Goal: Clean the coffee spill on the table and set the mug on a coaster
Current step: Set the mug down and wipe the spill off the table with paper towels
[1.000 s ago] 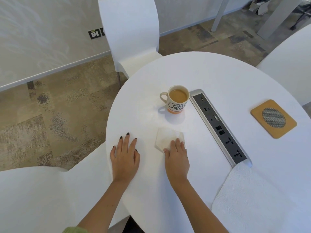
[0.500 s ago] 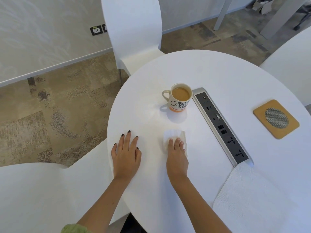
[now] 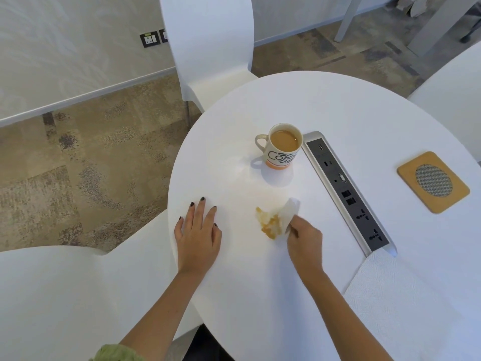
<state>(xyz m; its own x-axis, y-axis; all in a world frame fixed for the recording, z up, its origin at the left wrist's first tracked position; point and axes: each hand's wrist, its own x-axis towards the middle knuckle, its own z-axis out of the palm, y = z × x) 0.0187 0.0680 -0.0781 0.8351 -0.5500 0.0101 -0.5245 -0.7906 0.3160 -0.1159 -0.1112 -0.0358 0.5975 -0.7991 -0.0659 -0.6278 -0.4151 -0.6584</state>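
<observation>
The round white counter [image 3: 351, 105] stands among 3 white chairs on patterned carpet, with a power strip [image 3: 346, 191] set into its top. The mug [image 3: 282, 147], full of coffee, sits well apart from the coaster [image 3: 433, 182], so that step remains. The right hand [image 3: 304, 237] has its grip pinched on a coffee-stained tissue [image 3: 276, 220], the wiping apparently near done. The left hand [image 3: 199, 230] lies flat and open, holding nothing.

White tissue [image 3: 279, 217] stained orange-brown; white mug [image 3: 282, 152] with black lettering, orange base; tan coaster [image 3: 411, 175].

Left hand [image 3: 198, 231] flat, fingers spread, right hand [image 3: 304, 237] pinched closed
</observation>
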